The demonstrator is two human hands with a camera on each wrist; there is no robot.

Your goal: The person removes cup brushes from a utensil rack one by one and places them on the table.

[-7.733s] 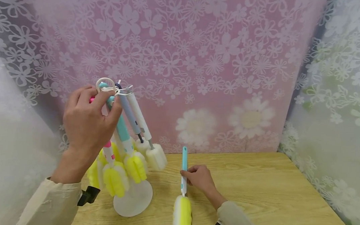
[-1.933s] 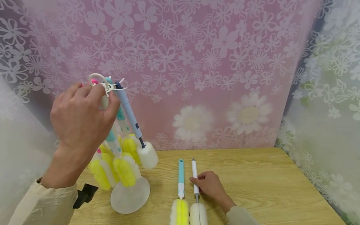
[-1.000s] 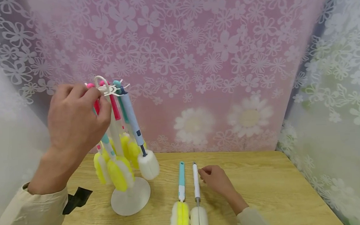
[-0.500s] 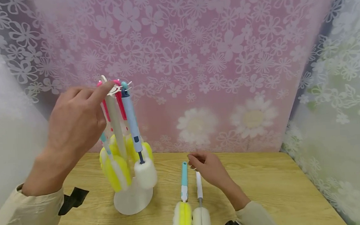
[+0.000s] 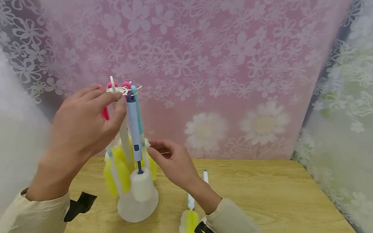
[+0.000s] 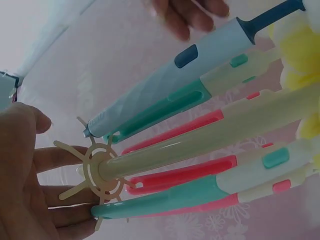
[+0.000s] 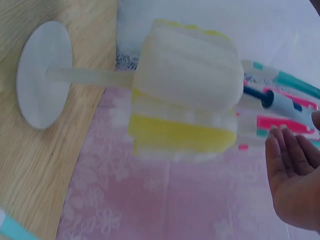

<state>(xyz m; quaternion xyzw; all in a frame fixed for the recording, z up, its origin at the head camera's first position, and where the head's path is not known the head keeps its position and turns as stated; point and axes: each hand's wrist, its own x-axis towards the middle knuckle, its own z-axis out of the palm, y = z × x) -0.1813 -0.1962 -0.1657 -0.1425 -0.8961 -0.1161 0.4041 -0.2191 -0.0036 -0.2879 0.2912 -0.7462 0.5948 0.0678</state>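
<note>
A white stand (image 5: pixel 137 207) carries several hanging bottle brushes with pink, teal and light blue handles. My left hand (image 5: pixel 86 124) is at its top, and in the left wrist view the fingers (image 6: pixel 60 212) lie extended behind the spoked hook wheel (image 6: pixel 87 172), thumb apart. The light blue brush (image 5: pixel 133 127), with a white sponge head (image 5: pixel 142 184), hangs at the front. Beside the hanging handles is my right hand (image 5: pixel 176 162), its fingers loosely bent. In the right wrist view, the right hand (image 7: pixel 295 175) shows nothing in its grasp.
On the wooden table (image 5: pixel 255 193) lie a teal-and-white brush (image 5: pixel 188 224) with a yellow-white sponge and a white-handled brush (image 5: pixel 205 176), both partly hidden by my right arm. A flowered pink curtain (image 5: pixel 222 76) hangs behind the table.
The white-handled brush came off the stand and was laid beside the teal one. My right hand has let it go and moved left to the stand. The hanging brushes have turned, bringing the blue one forward.
</note>
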